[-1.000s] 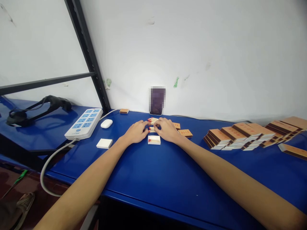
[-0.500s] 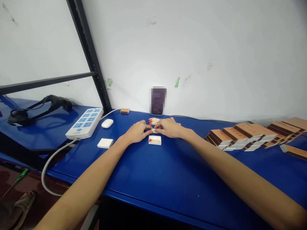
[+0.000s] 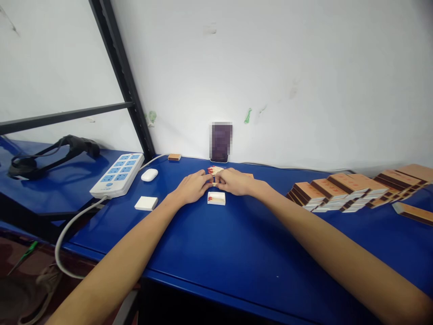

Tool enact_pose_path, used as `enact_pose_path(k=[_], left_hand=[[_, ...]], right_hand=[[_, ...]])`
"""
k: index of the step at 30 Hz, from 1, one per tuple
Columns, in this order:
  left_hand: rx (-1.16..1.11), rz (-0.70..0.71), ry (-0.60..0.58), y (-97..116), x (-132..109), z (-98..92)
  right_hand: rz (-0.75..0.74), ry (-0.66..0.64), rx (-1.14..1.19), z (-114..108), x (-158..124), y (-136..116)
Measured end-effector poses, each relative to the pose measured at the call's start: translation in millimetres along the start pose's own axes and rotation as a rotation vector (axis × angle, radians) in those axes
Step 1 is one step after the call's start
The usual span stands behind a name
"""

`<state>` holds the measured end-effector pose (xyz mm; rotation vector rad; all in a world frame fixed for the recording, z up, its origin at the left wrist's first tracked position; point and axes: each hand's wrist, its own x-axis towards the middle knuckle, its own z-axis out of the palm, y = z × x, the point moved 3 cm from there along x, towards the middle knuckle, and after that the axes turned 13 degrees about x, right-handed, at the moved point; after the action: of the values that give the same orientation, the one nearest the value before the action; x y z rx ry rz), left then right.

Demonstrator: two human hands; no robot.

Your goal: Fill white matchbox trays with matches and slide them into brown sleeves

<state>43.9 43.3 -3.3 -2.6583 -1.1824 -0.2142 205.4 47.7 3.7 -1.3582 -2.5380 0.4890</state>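
My left hand point(image 3: 193, 187) and my right hand point(image 3: 234, 181) meet above the blue table, fingertips almost together. Between them they pinch a few matches point(image 3: 214, 184), mostly covered by the fingers. Just behind the fingers lies a pile of red-headed matches point(image 3: 214, 170), partly hidden by my right hand. In front of my hands sits a white matchbox tray point(image 3: 216, 202), with a few matches lying along its inside. An orange matchbox piece point(image 3: 249, 175) peeks out behind my right hand.
Stacked matchboxes point(image 3: 341, 189) stand at the right. At the left are a white box point(image 3: 146, 203), a white earbud case point(image 3: 149, 175), a power strip point(image 3: 118, 176), a small matchbox point(image 3: 174, 157) and a black headset point(image 3: 57, 153). A phone point(image 3: 220, 142) leans against the wall.
The view has shifted slightly. My fingers stay pinched around the matches, with the fingertips moved only a little; the tray and the pile lie as before.
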Motion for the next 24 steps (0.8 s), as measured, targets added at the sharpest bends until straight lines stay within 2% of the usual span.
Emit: enact_pose_path(k=[5, 8, 12, 17, 24], left_hand=[[0.107, -0.02, -0.077, 3.7, -0.6, -3.1], [0.13, -0.013, -0.09, 5.0, 0.5, -3.3], [0.127, 0.007, -0.116, 6.4, 3.0, -1.0], [0.139, 0.032, -0.139, 6.6, 6.7, 1.3], [0.115, 0.002, -0.148, 1.9, 8.6, 3.2]], right_hand=[[0.078, -0.071, -0.103, -4.9, -8.4, -13.7], [0.06, -0.075, -0.105, -4.8, -10.0, -16.4], [0.004, -0.045, -0.06, -3.0, -7.8, -11.3], [0.016, -0.013, -0.015, 1.3, -5.0, -1.3], [-0.001, 0.021, -0.057, 5.1, -5.4, 0.8]])
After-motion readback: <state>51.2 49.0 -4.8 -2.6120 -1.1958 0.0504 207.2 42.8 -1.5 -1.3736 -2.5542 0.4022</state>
